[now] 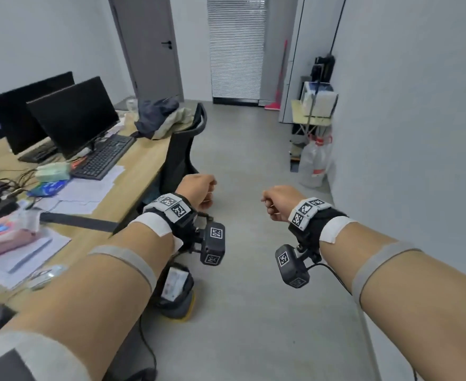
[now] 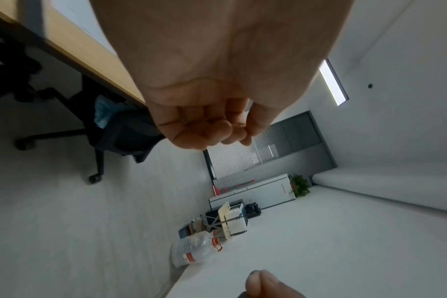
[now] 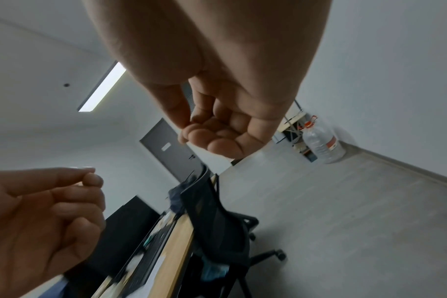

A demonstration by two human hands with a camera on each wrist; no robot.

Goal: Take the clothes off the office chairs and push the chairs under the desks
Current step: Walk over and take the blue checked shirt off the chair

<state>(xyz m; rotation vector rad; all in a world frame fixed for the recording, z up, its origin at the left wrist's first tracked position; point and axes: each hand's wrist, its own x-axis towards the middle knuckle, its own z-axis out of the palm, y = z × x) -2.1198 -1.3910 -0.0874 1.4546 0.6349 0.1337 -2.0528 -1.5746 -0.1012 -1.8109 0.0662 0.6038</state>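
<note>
A black office chair [image 1: 182, 149] stands with its seat under the wooden desk [image 1: 141, 166] and its back close to the desk edge. The left wrist view shows the chair [image 2: 125, 133] with something blue [image 2: 102, 113] on its seat; what it is I cannot tell. A pile of dark blue and beige clothes [image 1: 160, 116] lies on the desk's far end. My left hand [image 1: 201, 188] hangs in the air just right of the chair, fingers [image 2: 207, 129] curled into the palm, holding nothing. My right hand [image 1: 274, 202] is level with it over the floor, fingers [image 3: 217, 131] curled and empty.
Two monitors [image 1: 72, 116], a keyboard [image 1: 105, 158] and papers cover the desk. A bag [image 1: 176, 292] sits on the floor by the desk's near end. A large water bottle [image 1: 314, 160] and a small folding table [image 1: 311, 116] stand along the right wall. A door [image 1: 149, 45] is at the far end.
</note>
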